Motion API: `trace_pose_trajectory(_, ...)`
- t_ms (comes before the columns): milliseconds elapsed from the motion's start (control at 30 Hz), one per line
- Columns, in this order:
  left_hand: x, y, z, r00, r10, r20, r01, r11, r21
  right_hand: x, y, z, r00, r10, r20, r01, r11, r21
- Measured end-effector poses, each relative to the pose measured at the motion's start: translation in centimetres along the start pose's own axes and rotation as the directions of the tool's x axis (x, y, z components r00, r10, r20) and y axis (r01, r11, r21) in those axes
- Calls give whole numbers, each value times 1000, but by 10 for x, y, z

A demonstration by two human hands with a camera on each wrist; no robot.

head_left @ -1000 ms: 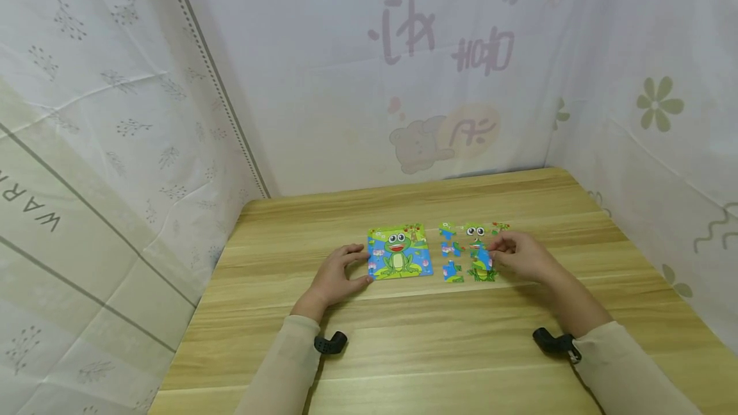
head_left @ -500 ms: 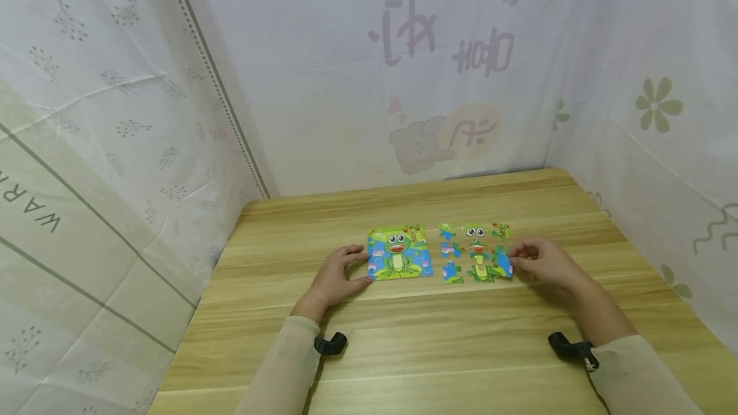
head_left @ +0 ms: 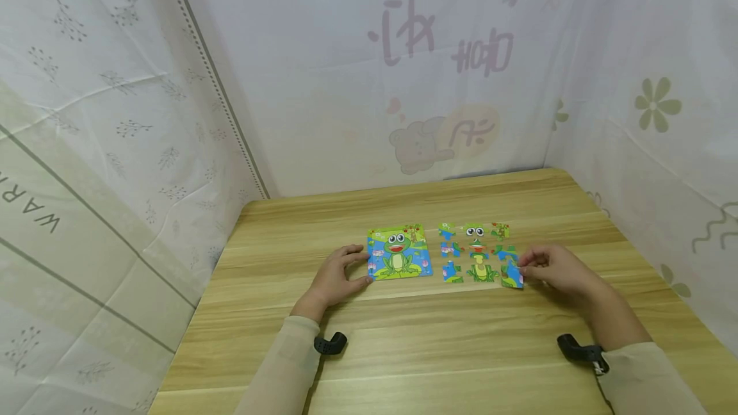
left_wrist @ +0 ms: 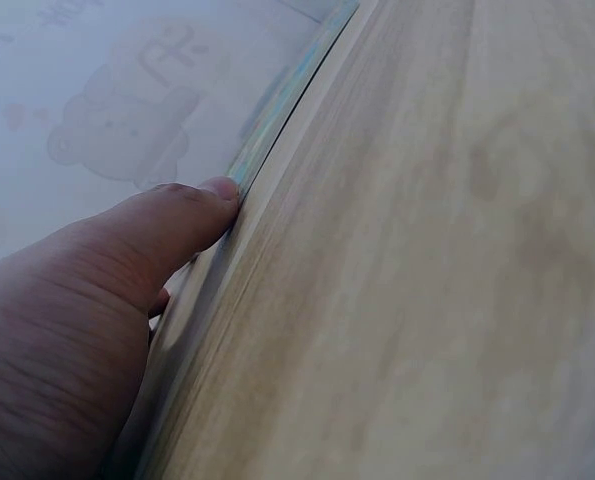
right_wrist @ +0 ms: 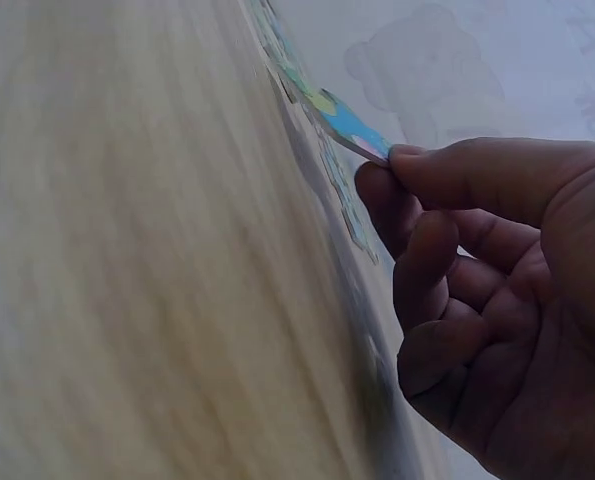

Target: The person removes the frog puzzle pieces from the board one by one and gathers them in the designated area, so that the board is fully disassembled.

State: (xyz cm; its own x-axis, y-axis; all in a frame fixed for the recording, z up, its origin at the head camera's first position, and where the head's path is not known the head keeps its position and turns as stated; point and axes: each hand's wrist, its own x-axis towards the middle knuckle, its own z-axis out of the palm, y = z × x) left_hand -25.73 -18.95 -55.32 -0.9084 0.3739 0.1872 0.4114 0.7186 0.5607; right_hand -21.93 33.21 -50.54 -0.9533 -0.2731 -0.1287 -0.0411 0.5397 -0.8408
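Since the earlier frames, the right hand (head_left: 556, 269) has moved rightward and toward the near table edge, carrying one blue jigsaw piece (head_left: 512, 275) out of the loose group to its near-right corner. The left hand (head_left: 337, 274) has not shifted.

Right hand: thumb and forefinger are pinched on the piece's right edge. The right wrist view shows the piece (right_wrist: 349, 126) tilted, one edge raised off the wooden table (head_left: 438, 351); the remaining fingers are curled beneath.

Left hand: the thumb (left_wrist: 167, 228) presses the near-left edge of the frog picture board (head_left: 399, 252), and the fingers lie relaxed along its left side, holding nothing.

Loose frog puzzle pieces (head_left: 469, 252) lie in a rough grid just right of the board, most apart from one another. Whether the held piece touches its neighbour cannot be confirmed from the head view.

Risk assessment:
- The grip is on one edge only; the piece could pivot or drop.
- Lowering it tilted may nudge adjacent pieces out of place.
- The curled fingers pass close to the grid and could sweep it.
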Motion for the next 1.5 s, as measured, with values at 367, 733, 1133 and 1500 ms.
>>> trace_pose_trajectory(367, -1, 1, -2, 1000, -1, 3, 1, 1000, -3, 1, 6, -5, 999, -43, 24, 44, 998, -52)
trace_pose_trajectory(733, -2, 0, -3, 1000, 5, 1, -5, 1000, -10, 2, 4, -1, 1000, -24, -13, 22, 992, -127)
trace_pose_trajectory(1133, -2, 2, -3, 1000, 8, 15, -8, 1000, -6, 2, 9, 1, 999, -12, -34, 6, 988, -152)
trace_pose_trajectory(1500, -2, 5, -4, 1000, 13, 14, -13, 1000, -13, -1, 7, 2, 999, -21, -42, 14, 986, -169)
